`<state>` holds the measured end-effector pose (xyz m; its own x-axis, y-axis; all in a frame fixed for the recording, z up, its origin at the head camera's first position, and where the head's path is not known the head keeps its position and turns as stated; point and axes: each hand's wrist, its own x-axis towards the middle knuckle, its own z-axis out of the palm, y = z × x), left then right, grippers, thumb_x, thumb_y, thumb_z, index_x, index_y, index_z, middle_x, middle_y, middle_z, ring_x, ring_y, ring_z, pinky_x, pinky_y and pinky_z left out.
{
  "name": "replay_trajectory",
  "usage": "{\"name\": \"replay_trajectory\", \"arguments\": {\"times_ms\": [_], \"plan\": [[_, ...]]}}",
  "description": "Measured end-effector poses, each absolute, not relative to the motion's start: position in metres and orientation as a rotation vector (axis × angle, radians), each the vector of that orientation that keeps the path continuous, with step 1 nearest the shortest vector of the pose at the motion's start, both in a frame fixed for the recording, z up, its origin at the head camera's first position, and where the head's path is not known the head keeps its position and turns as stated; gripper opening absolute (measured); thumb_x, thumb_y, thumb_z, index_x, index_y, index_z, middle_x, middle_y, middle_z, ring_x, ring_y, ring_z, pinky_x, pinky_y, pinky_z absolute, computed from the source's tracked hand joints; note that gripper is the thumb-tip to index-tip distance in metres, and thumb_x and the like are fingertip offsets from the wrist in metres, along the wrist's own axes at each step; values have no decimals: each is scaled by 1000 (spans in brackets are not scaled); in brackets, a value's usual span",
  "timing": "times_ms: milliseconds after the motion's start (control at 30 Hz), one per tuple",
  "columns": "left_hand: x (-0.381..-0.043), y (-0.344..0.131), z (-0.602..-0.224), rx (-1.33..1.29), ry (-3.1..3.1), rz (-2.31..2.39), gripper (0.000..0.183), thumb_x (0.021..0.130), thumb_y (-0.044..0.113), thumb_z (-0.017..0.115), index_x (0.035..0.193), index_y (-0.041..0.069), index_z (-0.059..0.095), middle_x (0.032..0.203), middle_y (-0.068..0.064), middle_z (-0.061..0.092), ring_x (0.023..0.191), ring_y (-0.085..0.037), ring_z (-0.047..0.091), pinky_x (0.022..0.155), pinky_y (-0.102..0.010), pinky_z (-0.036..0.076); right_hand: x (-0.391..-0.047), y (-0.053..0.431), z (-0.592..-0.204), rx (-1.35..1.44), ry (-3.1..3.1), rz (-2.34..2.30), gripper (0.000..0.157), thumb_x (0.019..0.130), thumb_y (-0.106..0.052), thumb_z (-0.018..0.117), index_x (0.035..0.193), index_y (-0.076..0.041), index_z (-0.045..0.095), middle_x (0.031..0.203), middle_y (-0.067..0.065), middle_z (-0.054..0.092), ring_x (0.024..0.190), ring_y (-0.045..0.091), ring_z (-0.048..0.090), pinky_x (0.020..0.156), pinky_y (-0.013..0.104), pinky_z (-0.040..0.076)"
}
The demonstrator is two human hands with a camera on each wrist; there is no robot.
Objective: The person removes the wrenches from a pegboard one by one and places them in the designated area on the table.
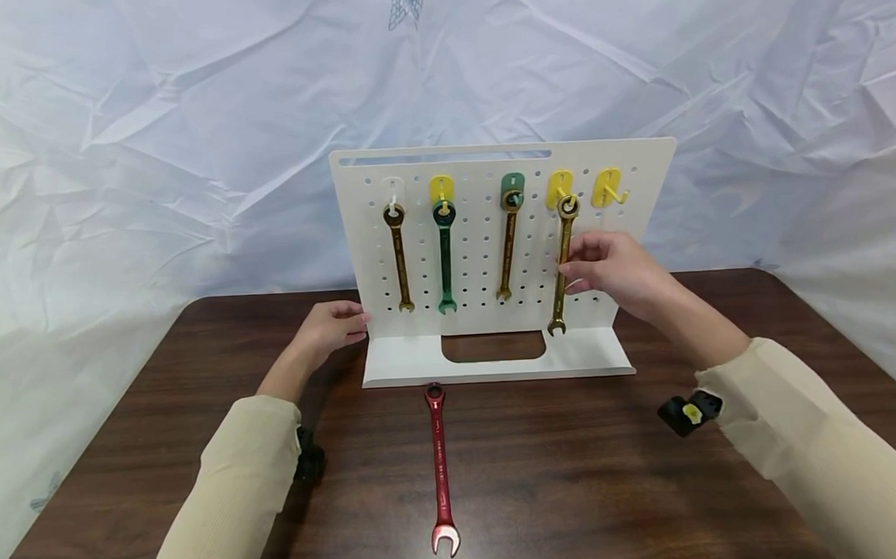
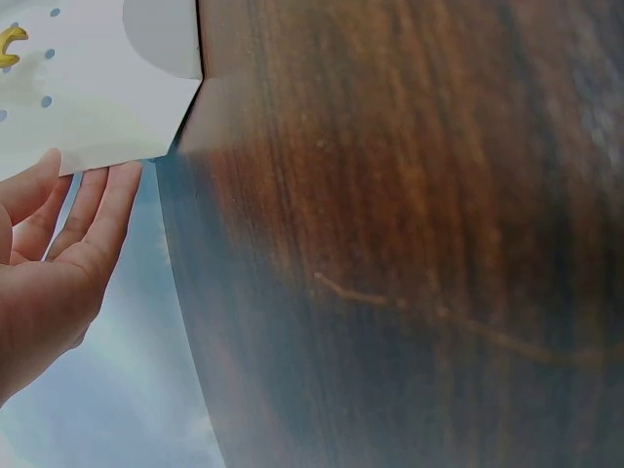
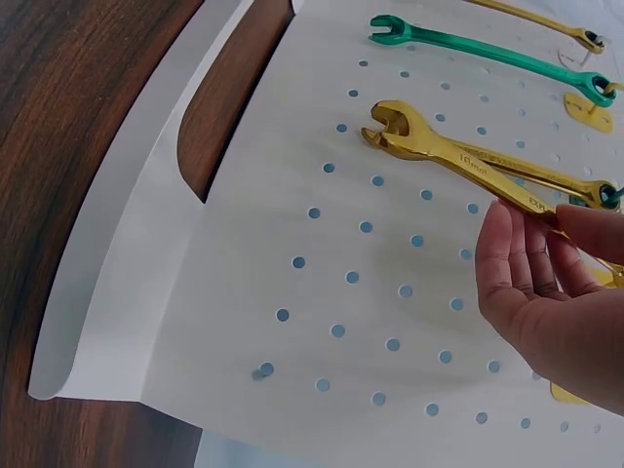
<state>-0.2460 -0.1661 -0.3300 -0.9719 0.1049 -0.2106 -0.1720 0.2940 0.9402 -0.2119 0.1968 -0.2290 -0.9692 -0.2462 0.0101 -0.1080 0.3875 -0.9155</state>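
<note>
Fingers of the right hand pinch a gold wrench at a yellow hook; the left hand grips the pegboard by its edge.

The near edge of the counter is cut off; the red wrench bears illegibly small lettering; the right hand partly hides its gold wrench.

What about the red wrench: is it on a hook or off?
Off: the red combination wrench lies flat on the dark wood-grain table, in front of the white pegboard.
</note>
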Motion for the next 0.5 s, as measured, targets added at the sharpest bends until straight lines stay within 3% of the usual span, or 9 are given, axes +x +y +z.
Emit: {"name": "replay_trajectory", "arguments": {"times_ms": [200, 500], "plan": [[-246, -166, -329, -68, 2331, 1734, 33, 95, 6, 49, 122, -11, 45, 121, -26, 48, 110, -34, 51, 94, -38, 45, -206, 199, -226, -330, 2519, -1630, 23, 92, 1, 49, 110, 15, 44, 95, 14, 55, 81, 13, 57, 81, 38, 53], [-246, -166, -330, -64, 2331, 1728, 33, 95, 7, 49, 122, -11, 45, 122, -26, 48, 112, -34, 50, 94, -37, 45, -200, 201, -221, -338, 2475, -1668, 23, 91, 3, 50, 109, 16, 43, 89, 10, 58, 76, 13, 59, 75, 32, 55]]}}
